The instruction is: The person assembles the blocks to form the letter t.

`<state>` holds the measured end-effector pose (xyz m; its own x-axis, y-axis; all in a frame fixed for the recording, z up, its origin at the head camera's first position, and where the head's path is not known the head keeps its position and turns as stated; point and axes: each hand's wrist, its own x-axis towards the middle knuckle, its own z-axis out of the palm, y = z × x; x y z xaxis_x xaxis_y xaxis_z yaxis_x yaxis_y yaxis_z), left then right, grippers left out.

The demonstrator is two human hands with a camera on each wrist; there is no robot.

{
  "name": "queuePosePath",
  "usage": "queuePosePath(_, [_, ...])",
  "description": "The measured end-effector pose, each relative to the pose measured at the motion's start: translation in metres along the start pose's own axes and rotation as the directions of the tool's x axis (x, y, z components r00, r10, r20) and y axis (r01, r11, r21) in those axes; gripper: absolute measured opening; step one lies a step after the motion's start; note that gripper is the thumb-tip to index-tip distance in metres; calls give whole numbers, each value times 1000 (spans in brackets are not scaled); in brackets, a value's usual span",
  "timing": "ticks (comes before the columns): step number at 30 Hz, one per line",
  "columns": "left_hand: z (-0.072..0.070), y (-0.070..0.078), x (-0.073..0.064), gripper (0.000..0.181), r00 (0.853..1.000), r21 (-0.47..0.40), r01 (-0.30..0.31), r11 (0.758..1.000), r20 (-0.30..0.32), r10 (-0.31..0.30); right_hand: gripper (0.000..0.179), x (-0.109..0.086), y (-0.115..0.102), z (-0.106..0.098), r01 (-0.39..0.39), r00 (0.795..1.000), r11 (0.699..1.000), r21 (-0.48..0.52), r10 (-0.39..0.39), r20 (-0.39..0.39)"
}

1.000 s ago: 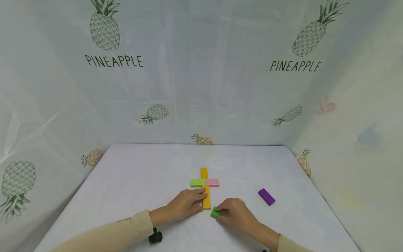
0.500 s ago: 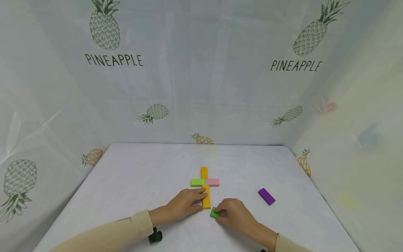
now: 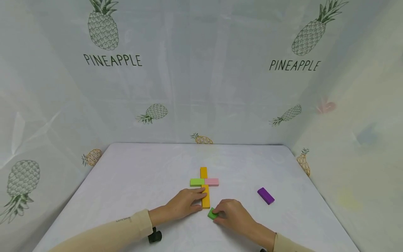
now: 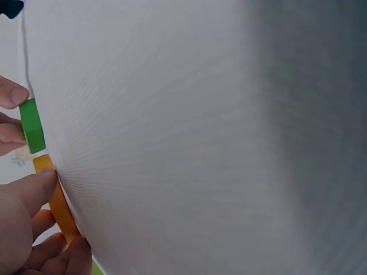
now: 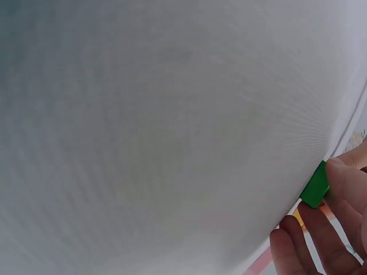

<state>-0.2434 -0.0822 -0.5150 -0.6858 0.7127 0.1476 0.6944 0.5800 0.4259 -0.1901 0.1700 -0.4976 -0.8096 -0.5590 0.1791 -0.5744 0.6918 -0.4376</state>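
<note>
My right hand pinches a small green block between thumb and fingers, low at the table. Its near end stands close to the lower end of a long orange block, with a narrow gap in the left wrist view. Over that orange block lie the fingers of my left hand, the thumb touching its left side near the bottom. Above it, a light green block and a pink block meet end to end, and another orange block sits beyond them. Together they form a cross.
A purple block lies at an angle to the right on the white table. A small black object is beside the left forearm. Behind the table hangs a pineapple-print cloth.
The green block has shifted slightly left and turned a little with my right hand, nearer the orange block's lower end. My left hand stays on the orange block.
</note>
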Motion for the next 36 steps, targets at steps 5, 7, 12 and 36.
queuePosePath(5, [-1,2,0,54,1000,-6,10,1000,7,-10,20,1,0,3,2,1000,1000,-12,-3,-16])
queuePosePath(7, [-2,3,0,54,1000,-9,14,1000,10,-14,20,1,-1,4,2,1000,1000,-10,-2,-24])
queuePosePath(12, [-2,4,1,54,1000,-16,16,1000,14,-16,21,1,-1,7,-15,999,1000,-8,15,-46])
queuePosePath(36, [-1,1,1,54,1000,8,-16,1000,4,16,21,3,-1,11,-66,996,998,9,67,-54])
